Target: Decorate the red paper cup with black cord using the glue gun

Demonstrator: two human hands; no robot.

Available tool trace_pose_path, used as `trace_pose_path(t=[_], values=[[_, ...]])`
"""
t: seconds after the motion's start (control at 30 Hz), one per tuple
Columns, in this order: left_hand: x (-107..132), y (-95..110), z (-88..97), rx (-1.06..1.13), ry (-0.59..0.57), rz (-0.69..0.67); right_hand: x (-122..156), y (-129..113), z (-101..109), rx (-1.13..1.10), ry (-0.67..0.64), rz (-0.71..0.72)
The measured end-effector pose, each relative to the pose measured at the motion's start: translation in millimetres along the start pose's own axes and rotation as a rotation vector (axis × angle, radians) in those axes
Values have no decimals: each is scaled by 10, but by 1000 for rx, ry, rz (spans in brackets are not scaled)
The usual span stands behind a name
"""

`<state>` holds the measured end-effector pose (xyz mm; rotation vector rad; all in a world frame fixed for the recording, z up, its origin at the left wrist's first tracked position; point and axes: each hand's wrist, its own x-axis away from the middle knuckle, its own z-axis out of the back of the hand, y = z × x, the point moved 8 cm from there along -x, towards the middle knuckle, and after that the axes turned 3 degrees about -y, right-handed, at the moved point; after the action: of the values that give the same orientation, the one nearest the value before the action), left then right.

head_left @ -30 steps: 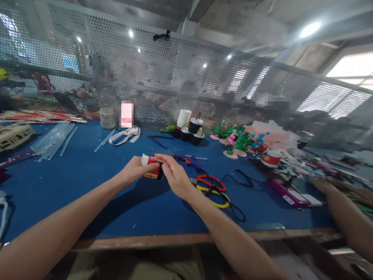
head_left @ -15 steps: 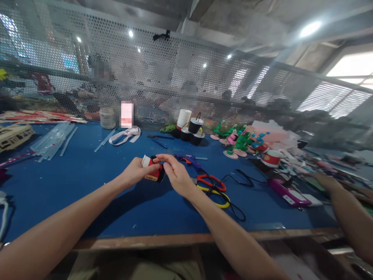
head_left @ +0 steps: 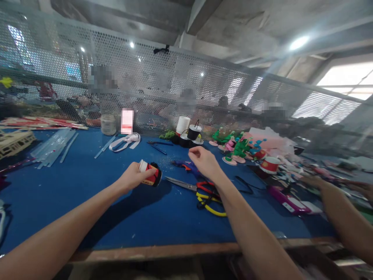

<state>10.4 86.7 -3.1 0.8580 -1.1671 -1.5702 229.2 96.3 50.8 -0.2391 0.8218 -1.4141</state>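
My left hand (head_left: 132,177) is closed around a small paper cup (head_left: 150,175) with a white rim, a red and yellow printed wall and a black end pointing right. The cup is tilted on its side above the blue table. To the right, my right hand (head_left: 204,161) is raised over the blue glue gun (head_left: 188,166), apart from the cup. Its fingers are loosely bent, and I see nothing between them. Below it lie scissors (head_left: 190,187) with red and yellow handles, partly behind my right wrist. Beyond my fingertips stand a black-banded cup (head_left: 194,132) and a white cup stack (head_left: 183,125).
Pliers (head_left: 159,146), a white ribbon (head_left: 125,142) and clear glue sticks (head_left: 54,146) lie on the blue table (head_left: 116,217). Green figures (head_left: 240,149) and a purple device (head_left: 288,200) are at right. Another person's arm (head_left: 338,210) reaches in there. A perforated metal screen (head_left: 140,85) stands behind.
My right hand has left the cup and moved right and away from me. My left hand still holds the cup, whose black end now shows. The scissors' blades have come into sight.
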Motion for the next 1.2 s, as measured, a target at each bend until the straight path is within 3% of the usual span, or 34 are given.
trace_pose_path(t=[0.07, 0.17, 0.27, 0.37, 0.47, 0.57, 0.67, 0.87, 1.2], values=[[4, 8, 9, -39, -15, 1, -52, 250, -66, 246, -137, -136], [11, -3, 22, -124, -34, 37, -57, 491, -244, 302, -239, -219], [15, -11, 26, -187, -51, 75, -53, 606, -404, 290, -243, -255], [22, -20, 53, -248, -38, 123, -61, 634, -428, 254, -200, -276], [22, -18, 78, -249, -33, 132, -49, 563, -320, 196, -137, -271], [7, -21, 73, -197, -65, 107, 30, 383, -247, -91, -139, -229], [-11, -67, 71, -167, -75, 126, 176, 158, -293, -381, -247, -196], [-47, -133, 67, -187, -62, 163, 422, -157, -395, -539, -452, -102], [-52, -152, 78, -144, -46, 168, 608, -241, -421, -346, -577, -80]])
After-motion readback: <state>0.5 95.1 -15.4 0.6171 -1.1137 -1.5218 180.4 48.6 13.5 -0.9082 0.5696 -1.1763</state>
